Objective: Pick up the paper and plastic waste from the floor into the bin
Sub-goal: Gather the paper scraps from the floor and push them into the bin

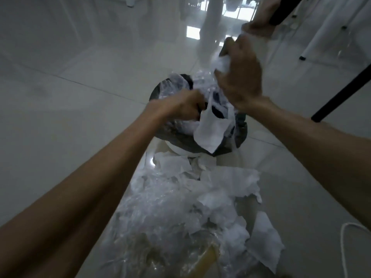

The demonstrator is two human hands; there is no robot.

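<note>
Pale glossy tiled floor (80, 121). A dark-lined bin (180, 140) stands on it. Just in front of the bin lies a heap of torn white paper (226, 189) and crumpled clear plastic (152, 217). White cable (345, 233) at right.

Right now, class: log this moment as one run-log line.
left hand: gripping paper sheet at bin | right hand: holding crumpled paper | floor pile: remains

The bin (176, 137) interior is hidden under plastic and paper. Both forearms run off the frame at 7 and 4 o'clock. The waste pile (180, 217) is cut off at 6 o'clock. The right hand (241, 77) is motion-blurred.
</note>
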